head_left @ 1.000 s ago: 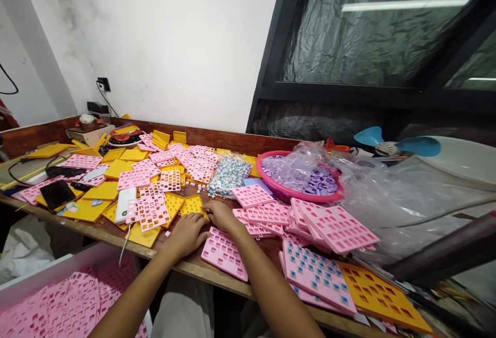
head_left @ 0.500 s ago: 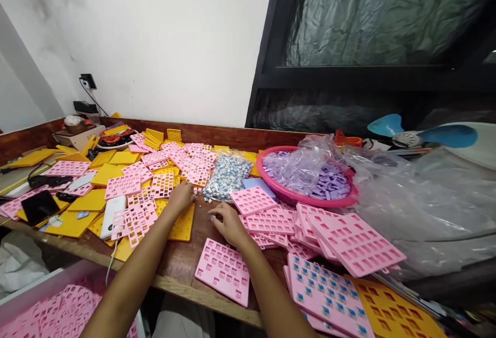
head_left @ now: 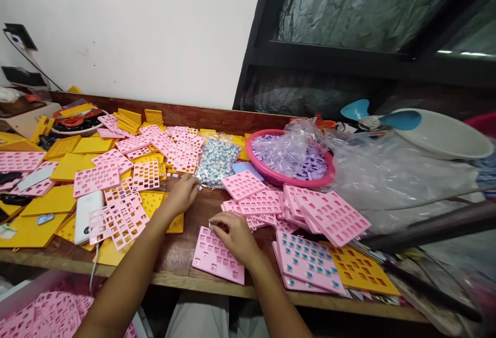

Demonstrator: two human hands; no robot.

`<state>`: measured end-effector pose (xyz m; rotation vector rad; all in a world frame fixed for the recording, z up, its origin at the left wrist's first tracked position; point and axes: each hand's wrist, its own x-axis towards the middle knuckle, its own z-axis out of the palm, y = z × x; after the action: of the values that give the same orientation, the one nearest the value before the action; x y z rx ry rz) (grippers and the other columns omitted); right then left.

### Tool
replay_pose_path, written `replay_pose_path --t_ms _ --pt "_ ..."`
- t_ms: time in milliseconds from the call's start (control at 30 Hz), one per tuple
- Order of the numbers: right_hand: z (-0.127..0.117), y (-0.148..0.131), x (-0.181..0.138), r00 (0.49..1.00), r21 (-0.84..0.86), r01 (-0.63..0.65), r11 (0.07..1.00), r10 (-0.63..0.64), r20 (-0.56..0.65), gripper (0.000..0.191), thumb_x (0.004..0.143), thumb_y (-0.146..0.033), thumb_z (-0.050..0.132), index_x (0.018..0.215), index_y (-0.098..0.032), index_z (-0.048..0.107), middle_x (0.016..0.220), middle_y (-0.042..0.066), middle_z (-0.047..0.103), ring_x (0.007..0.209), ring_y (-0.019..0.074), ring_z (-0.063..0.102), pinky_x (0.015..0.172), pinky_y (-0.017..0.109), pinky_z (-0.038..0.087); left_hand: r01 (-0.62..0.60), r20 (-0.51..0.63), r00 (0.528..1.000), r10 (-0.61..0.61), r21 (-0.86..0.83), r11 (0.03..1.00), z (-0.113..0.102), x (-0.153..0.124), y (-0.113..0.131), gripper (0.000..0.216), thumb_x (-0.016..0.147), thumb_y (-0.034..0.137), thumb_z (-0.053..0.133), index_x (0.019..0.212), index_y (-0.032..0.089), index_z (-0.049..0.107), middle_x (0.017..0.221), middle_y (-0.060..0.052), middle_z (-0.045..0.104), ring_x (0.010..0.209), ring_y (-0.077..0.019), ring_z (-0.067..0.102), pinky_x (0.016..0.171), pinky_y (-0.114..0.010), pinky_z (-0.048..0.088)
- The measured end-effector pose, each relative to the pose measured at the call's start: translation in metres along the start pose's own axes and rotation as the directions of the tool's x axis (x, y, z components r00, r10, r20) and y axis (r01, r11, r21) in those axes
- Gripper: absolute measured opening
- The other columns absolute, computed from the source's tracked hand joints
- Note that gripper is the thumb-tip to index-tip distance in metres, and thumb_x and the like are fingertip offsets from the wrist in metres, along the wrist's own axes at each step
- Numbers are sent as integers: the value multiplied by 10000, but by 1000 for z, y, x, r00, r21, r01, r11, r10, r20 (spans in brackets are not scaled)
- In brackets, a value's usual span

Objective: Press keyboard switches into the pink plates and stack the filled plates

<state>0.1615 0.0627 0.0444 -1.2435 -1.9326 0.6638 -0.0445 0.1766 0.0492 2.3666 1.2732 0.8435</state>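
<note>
My right hand (head_left: pixel 233 233) is over the upper left corner of a pink keyboard plate (head_left: pixel 212 261) with rows of square recesses. Pinched in its thumb and finger is a small blue-and-white keyboard switch (head_left: pixel 211 225). Beside the clear bag of blue-and-white switches (head_left: pixel 219 162), my left hand (head_left: pixel 183 194) has its fingers drawn together; a tiny pale piece shows at the tips, and I cannot tell if it is held. To the right, another pink plate (head_left: pixel 306 260) on a short stack carries several blue switches.
Stacked pink plates (head_left: pixel 333 216) lie right of my hands, before a pink basket (head_left: pixel 265 173) of purple pieces. Pink grids (head_left: pixel 126 219), yellow plates (head_left: pixel 65 201) and a white power bank (head_left: pixel 86 219) crowd the left. A yellow plate (head_left: pixel 360 268) sits at right.
My right hand has come down and nearer, from beyond the pink plate to its upper left corner, with the switch. My left hand stays by the bag. The view has shifted right.
</note>
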Motion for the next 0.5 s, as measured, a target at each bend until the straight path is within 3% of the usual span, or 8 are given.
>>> replay_pose_path --t_ms 100,200,267,400,500 --pt "13 8 -31 998 -112 -60 992 57 -31 150 893 -151 642 958 -227 754 967 41 758 921 204 667 867 326 491 -116 161 979 124 -61 991 3 -5 18 209 971 266 489 1012 183 677 1039 -78 656 959 -206 615 880 -318 470" --pt "22 17 -43 997 -194 -66 979 60 -39 155 900 -151 643 979 -219 758 976 48 763 939 215 661 883 331 482 -129 275 951 143 -68 989 6 -17 31 190 956 258 522 933 180 694 957 -64 694 891 -199 627 830 -298 470" --pt "24 18 -43 998 -233 -59 971 55 -26 152 914 -170 638 985 -224 761 972 46 764 934 217 657 876 327 479 -84 256 963 87 -26 996 8 -32 40 200 962 274 521 921 178 691 938 -65 700 867 -199 628 810 -298 471" --pt "23 12 -39 999 -308 -54 950 51 -19 171 943 -195 604 993 -241 760 975 56 757 954 238 638 855 334 473 10 107 994 -11 5 1000 22 -71 59 220 996 301 475 1040 195 663 1015 -70 693 924 -198 629 841 -301 475" --pt "22 9 -40 998 -318 -62 946 59 -21 178 952 -200 584 987 -243 754 988 59 750 953 244 631 847 339 471 84 45 995 -87 75 994 40 -93 66 243 1004 328 465 924 189 648 925 -58 664 841 -188 620 779 -294 474"
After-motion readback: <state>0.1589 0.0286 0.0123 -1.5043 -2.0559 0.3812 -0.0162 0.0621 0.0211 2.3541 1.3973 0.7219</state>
